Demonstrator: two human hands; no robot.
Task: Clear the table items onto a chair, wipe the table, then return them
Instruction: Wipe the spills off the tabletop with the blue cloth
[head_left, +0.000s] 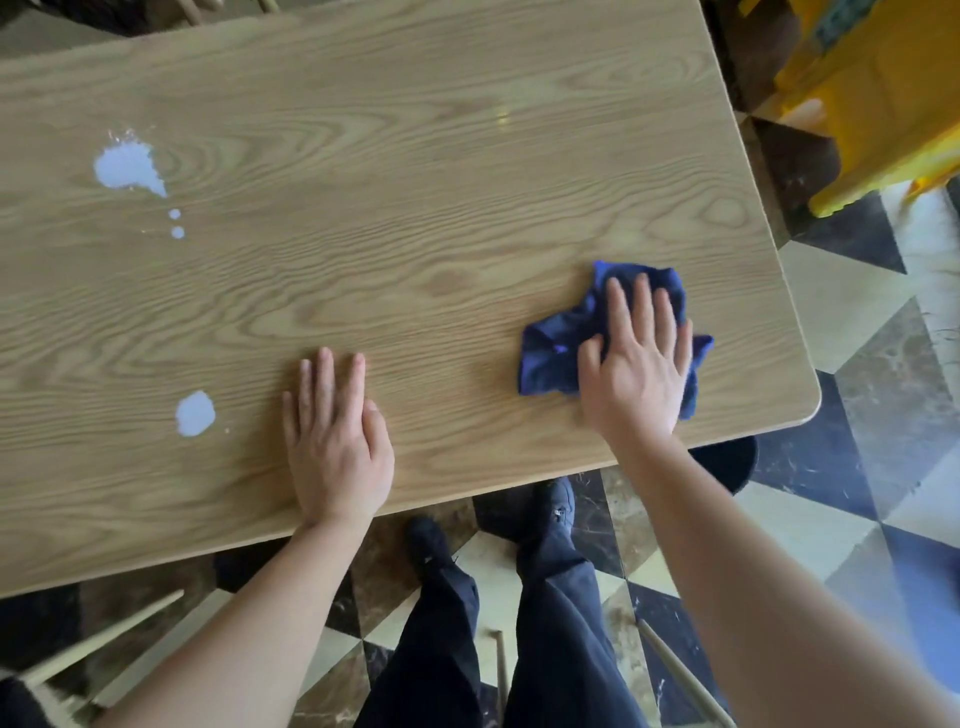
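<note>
1. Spills: pale puddle (130, 166) far L on the wooden desk (415, 156), w/ two droplets (176, 223) below it; smaller blob (195, 413) nearer the front edge.
2. L hand (337, 452) flat on desk, palm down, fingers (324, 379) straight & close together, holding nothing.
3. R hand (636, 364) presses crumpled blue cloth (550, 358) near desk's R front corner, fingers straight, slightly spread.
4. Yellow object (883, 104) on the floor (857, 493), beyond desk's R end.

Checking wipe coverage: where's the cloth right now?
Head view: the blue cloth lies on the table near its right end, pressed flat under the right hand, well right of the white spills.
</note>
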